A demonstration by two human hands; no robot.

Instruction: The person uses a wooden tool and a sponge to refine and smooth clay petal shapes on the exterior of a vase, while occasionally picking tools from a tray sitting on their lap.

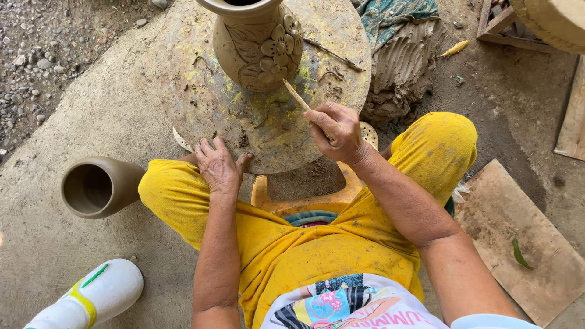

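My right hand (337, 131) pinches a thin wooden carving stick (297, 95) near the flower-carved grey clay vase (259, 45); left hand (219, 167) spread flat on the round paint-stained worktop (201, 103).

A plain clay pot (97, 186) is laid on its side on the bare ground at the left, its open mouth turned towards the camera. A white plastic bottle (91, 298) with a yellow band is seen at the lower left. A grooved lump of clay (399, 73) is draped with a teal cloth (396, 15) at the top, and a flat board (518, 237) bearing a green leaf (520, 254) is set at the right.
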